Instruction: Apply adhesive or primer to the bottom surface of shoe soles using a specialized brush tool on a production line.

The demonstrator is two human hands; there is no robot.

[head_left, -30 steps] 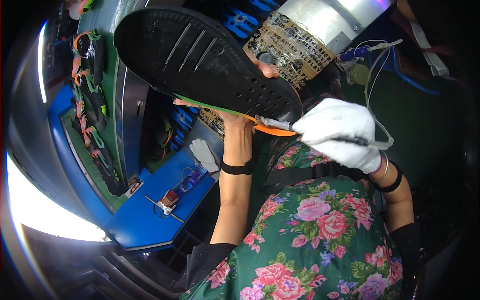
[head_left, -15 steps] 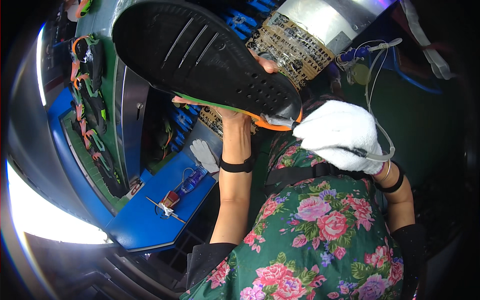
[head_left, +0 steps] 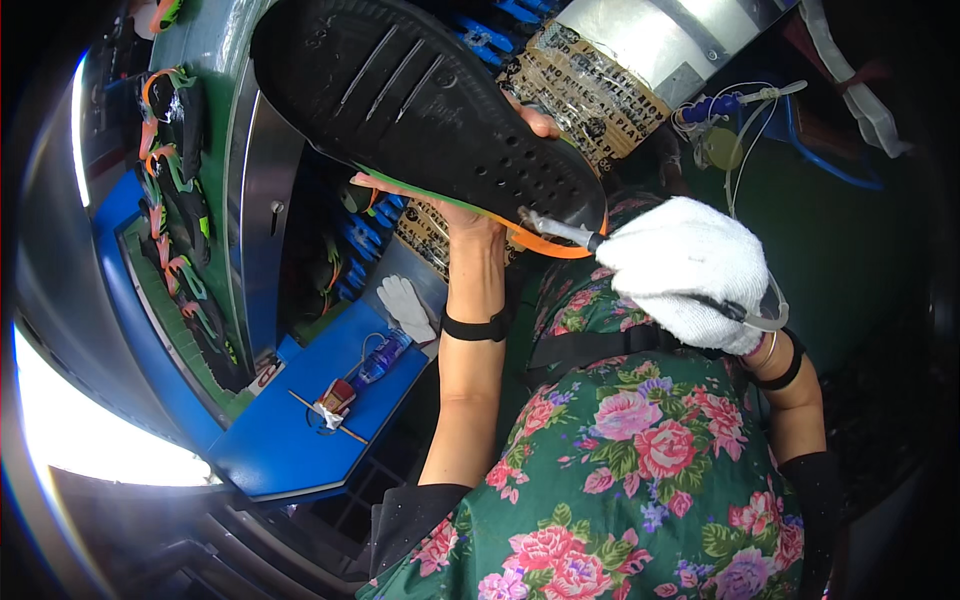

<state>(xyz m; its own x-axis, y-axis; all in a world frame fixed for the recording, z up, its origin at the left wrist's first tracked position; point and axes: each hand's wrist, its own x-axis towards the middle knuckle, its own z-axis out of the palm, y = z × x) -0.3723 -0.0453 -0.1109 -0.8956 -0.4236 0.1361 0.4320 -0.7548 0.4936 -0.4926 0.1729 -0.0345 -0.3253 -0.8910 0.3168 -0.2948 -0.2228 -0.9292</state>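
A large black shoe sole [head_left: 425, 110] with a green and orange rim is held up in front of me, showing its dished face with slots and rows of small holes. Beneath and around its middle, my left hand [head_left: 468, 216] supports it, a fingertip showing at the far edge. My right hand [head_left: 690, 275], in a white knit glove, is closed on a brush [head_left: 560, 228] with a clear tube attached. The bristles touch, or lie just over, the sole's black face near its right end. The glove hides most of the right fingers.
Several similar black soles with orange and green rims [head_left: 190, 210] line a rack at left. A blue table [head_left: 290, 450] carries a spare glove [head_left: 404, 305], a blue bottle [head_left: 383, 358] and a thin stick. Tubing and cords hang at right. Cardboard-covered metal stands behind the sole.
The brush tip has moved from the orange rim up onto the sole's black face, my gloved hand shifting slightly right. The sole's far left end has moved a little rightward.
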